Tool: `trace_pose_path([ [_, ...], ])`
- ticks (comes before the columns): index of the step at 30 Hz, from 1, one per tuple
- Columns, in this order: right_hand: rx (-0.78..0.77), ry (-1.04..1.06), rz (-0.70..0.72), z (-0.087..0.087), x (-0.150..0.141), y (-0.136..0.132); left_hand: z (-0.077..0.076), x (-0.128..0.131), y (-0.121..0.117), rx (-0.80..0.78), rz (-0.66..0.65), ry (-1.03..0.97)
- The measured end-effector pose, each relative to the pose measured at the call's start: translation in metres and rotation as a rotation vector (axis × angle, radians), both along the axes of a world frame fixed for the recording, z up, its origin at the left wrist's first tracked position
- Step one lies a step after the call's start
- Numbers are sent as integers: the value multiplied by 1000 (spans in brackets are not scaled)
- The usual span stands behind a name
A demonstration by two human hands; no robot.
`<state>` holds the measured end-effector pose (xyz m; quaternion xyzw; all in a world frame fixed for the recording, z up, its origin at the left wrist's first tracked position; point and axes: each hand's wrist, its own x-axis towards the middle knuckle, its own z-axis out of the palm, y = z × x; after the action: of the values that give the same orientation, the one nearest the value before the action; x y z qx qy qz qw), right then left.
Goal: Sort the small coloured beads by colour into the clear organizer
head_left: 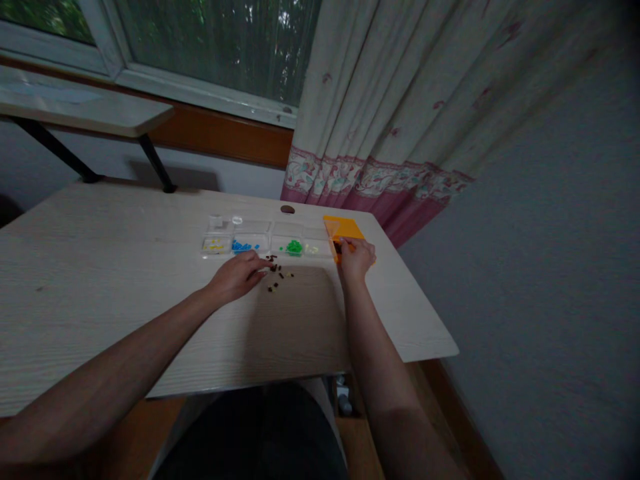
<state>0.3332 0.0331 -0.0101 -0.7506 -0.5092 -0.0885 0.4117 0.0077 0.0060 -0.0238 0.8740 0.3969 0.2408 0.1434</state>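
My left hand (pixel 239 276) rests on the table with its index finger stretched out and its thumb apart below. Its fingertips touch a scatter of small dark brown pieces (pixel 280 268) on the tabletop, with a few pale ones among them. Over the orange box (pixel 345 227) at the right, my right hand (pixel 359 257) has its fingers pinched together. Dark pieces show in that box by the fingertips; what the pinch holds is too small to make out. Clear lidded boxes stand in a row, with yellow pieces (pixel 215 244), blue pieces (pixel 242 247), green pieces (pixel 294 248) and pale pieces (pixel 313 249).
A round brown cap (pixel 287 209) is set in the table's back edge. At the back left stands a raised shelf (pixel 85 107) on black legs. A patterned curtain (pixel 380 133) hangs behind the right corner, beside a grey wall (pixel 540 267).
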Motion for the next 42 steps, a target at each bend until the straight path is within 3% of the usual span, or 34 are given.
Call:
trace_pose_path([
  [11,-148,-7,-121,-7,5,1,6,2,-4,-16,4,7],
  [22,74,-35,-25,-3,-3,0,5,2,-2,-7,42,33],
  [33,204,-139,405,11,-54,-16,9,4,-2,-61,86,-18],
  [39,8,-227,911,10,-92,-30,7,2,-1,-56,82,-162],
  [42,-68,-271,1069,5,-100,-31,7,3,-2,-77,64,-200],
])
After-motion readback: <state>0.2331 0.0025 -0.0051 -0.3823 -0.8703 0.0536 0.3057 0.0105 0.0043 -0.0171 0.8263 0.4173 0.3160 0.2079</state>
